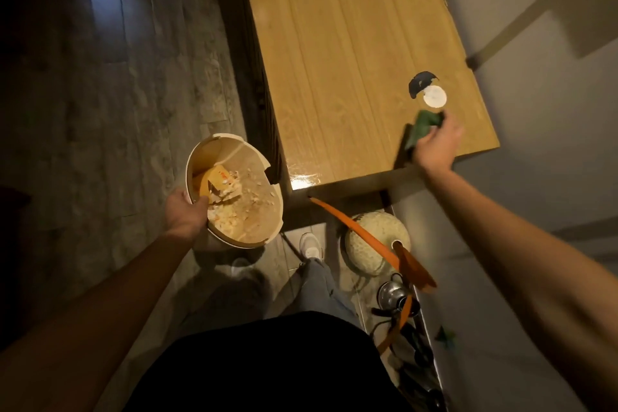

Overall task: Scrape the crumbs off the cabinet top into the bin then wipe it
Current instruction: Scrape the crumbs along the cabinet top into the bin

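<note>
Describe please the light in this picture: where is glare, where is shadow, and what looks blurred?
Head view: dim, warm light; bright glare on the near corner of the cabinet top; floor at left falls into deep shadow; the right hand and its green cloth are motion-blurred; the left hand on the bin is sharper; wide-angle lens stretches both forearms toward the corners.

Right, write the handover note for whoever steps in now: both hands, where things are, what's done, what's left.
Left hand: grips the rim of the bin, held beside the cabinet's near end.
Right hand: closed on a green cloth at the near right of the cabinet top.
Done: crumbs and scraps lie in the bin; no crumbs visible on the top.
Left: wipe the top, working around the white disc by the cloth; set the bin down.
</note>
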The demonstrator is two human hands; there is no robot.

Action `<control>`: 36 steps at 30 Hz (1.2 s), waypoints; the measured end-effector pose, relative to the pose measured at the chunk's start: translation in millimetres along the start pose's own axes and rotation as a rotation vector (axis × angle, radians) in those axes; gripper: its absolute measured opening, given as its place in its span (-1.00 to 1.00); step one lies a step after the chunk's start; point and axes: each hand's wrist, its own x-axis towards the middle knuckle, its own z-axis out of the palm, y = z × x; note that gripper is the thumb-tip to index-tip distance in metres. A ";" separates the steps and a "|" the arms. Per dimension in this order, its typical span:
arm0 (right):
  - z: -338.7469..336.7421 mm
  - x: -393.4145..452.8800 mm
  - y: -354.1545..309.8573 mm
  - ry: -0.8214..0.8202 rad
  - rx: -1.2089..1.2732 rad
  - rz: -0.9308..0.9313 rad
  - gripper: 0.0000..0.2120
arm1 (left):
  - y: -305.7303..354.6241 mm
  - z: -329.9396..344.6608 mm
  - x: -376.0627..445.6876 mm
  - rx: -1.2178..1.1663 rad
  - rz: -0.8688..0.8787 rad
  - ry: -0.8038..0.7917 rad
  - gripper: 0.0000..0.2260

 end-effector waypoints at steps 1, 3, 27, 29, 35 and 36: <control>-13.0 27.2 21.4 0.022 -0.044 0.061 -0.53 | -0.6 1.0 -2.4 0.006 -0.018 0.011 -0.73; -37.5 72.7 63.8 0.040 -0.110 0.127 -0.52 | -0.9 2.3 -9.1 0.024 -0.061 0.046 -0.74; 94.8 -135.3 -41.6 -0.371 -0.271 -0.549 -0.34 | 6.8 8.2 -13.1 -0.034 -0.119 0.107 -0.66; 109.9 -166.8 -65.9 -0.410 -0.256 -0.595 -0.39 | 10.0 -0.6 -9.7 -0.043 -0.101 0.061 -0.70; 149.3 -232.7 -122.3 -0.875 -0.381 -0.701 -0.38 | 15.7 -36.4 5.9 -0.079 -0.075 -0.015 -0.73; 151.0 -240.7 -131.0 -0.886 -0.311 -0.645 -0.39 | 15.1 -45.5 10.4 -0.081 -0.082 -0.038 -0.72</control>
